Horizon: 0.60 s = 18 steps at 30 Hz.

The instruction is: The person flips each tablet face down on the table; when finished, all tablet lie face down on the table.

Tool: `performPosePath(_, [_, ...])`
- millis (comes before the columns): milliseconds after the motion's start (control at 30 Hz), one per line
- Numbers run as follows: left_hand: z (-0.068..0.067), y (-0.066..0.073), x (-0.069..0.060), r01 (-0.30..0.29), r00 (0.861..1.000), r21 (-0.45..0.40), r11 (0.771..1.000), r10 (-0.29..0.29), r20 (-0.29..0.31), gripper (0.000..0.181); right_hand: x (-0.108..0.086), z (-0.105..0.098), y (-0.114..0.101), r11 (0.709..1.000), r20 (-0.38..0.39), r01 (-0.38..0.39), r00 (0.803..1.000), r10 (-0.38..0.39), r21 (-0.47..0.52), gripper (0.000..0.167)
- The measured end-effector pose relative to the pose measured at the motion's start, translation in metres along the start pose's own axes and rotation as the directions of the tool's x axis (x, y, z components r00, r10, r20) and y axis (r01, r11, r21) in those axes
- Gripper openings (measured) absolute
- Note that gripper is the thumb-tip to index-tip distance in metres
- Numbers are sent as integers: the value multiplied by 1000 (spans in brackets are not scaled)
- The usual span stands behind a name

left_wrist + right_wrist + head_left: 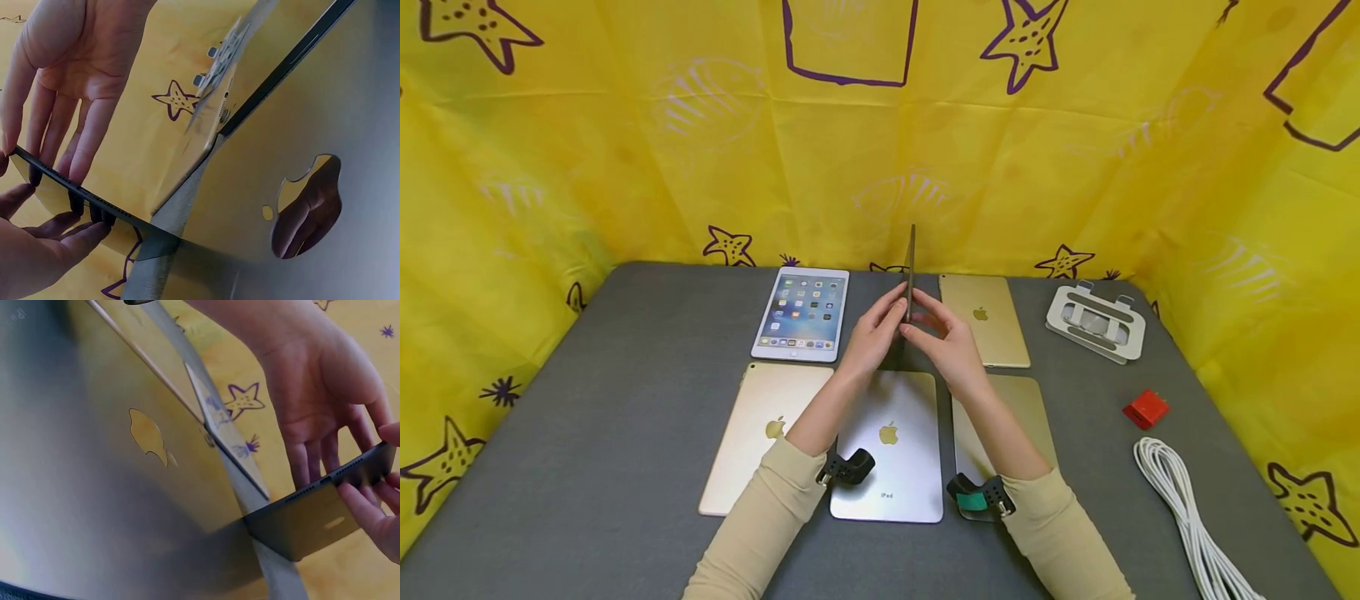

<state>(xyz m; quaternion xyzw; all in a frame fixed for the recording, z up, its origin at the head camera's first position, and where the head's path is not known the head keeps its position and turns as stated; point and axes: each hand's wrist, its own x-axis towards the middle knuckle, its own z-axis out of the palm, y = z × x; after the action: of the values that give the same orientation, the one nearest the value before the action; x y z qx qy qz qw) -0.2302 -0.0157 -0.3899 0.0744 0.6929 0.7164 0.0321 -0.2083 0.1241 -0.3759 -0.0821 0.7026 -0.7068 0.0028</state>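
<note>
Both hands hold a thin dark tablet [911, 275] on edge, upright above the middle of the table. My left hand [872, 335] has it from the left, and my right hand [953, 343] from the right. In the right wrist view, a pale logo shows on the tablet's back [306, 528], which faces the right hand. Its bottom edge has rows of small holes. Under my forearms lie a silver tablet [887, 475] marked iPad, a pale gold tablet [737, 450] and another gold tablet [1022, 408], all back up.
A white tablet [801, 312] with a lit screen lies back left; a gold tablet [988, 325] lies back right. Along the right side are a white and grey folding stand [1097, 321], a red charger plug [1146, 409] and a coiled white cable [1187, 517]. Yellow cloth surrounds the table.
</note>
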Motion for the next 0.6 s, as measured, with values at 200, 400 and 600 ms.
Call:
performPosePath(200, [-2, 6, 1, -27, 999, 90, 996, 30, -31, 46, 1, 1, 3, 1000, 10, -6, 1000, 6, 21, 54])
performPosePath(400, [-6, 16, 1, -60, 997, 232, 971, 69, -29, 47, 1, 2, 10, 999, 31, -44, 999, 44, 17, 55])
performPosePath(600, [-12, 17, 1, -52, 998, 175, 983, 57, -22, 48, 3, 5, 18, 996, 47, -85, 995, 85, -15, 56])
